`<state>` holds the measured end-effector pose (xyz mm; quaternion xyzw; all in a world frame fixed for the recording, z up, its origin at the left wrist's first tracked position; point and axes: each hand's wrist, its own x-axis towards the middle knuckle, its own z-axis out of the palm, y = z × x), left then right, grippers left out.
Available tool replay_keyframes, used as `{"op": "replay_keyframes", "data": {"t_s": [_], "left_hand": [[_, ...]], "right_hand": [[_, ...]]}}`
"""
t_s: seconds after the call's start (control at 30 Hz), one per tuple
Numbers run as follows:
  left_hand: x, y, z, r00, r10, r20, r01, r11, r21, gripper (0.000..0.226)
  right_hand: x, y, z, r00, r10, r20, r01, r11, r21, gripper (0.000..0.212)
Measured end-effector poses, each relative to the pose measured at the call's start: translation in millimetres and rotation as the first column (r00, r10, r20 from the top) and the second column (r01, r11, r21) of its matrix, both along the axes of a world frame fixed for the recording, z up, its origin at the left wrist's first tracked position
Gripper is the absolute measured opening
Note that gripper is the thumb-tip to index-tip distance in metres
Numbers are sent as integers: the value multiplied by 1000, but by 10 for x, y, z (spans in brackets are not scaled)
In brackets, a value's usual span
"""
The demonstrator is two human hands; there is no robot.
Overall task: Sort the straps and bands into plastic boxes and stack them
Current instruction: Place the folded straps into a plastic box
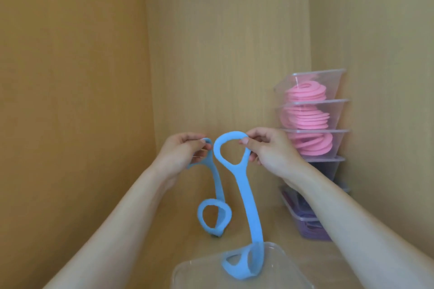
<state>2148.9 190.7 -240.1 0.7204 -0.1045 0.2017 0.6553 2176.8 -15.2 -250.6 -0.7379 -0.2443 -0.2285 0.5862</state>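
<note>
Right now both hands are up in front of the wooden back wall, each pinching the top loop of a blue strap: the left hand [182, 151] is closed around the loop of the left strap [215, 195], the right hand [265, 150] nips the rim of the big loop on the right strap [244, 197] between thumb and fingers. The left strap hangs down to a loop just above the shelf floor; the right one trails into the clear box [187, 272] at the bottom edge, where its lower loop already lies. To the right stands a stack of boxes [338, 110], the upper ones holding pink bands [305, 119], the lower ones something purple. The step in hand looks like feeding the blue straps into the near box. Doing it well likely means lowering one strap at a time, letting it coil flat so the box can take another on top.
</note>
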Motion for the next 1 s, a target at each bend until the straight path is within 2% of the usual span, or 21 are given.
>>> {"op": "replay_keyframes", "data": {"t_s": [0.13,0.23,0.4,0.47,0.57,0.67,0.83,0.9,1.0], "left_hand": [[-55,-30,37,986,-168,-22,167,986,-18,19],[-91,-102,69,956,-295,-7,295,955,12,19],[-165,-176,112,934,-355,-30,356,926,127,24],[-205,-193,117,935,-352,-34,353,923,151,22],[-250,-211,124,944,-327,-39,329,931,157,25],[-307,-216,155,963,-267,-26,265,933,244,25],[-374,-230,233,979,-188,78,144,911,386,25],[-377,-235,252,981,-173,93,124,911,393,26],[-376,-220,281,977,-175,122,118,919,376,30]], "right_hand": [[-25,38,-11,997,74,5,-74,997,-10,13],[-30,78,-33,998,65,9,-65,998,-15,19],[-28,99,-38,994,106,-39,-101,989,108,9],[-32,107,-40,992,119,-45,-115,989,88,9],[-54,93,-34,993,112,-32,-113,993,-39,7],[-83,61,-2,995,91,-32,-95,986,-140,13],[-156,29,81,993,117,-31,-121,980,-156,15],[-189,36,121,989,142,-47,-148,973,-179,19],[-216,68,240,989,136,-60,-147,959,-242,13]]}}
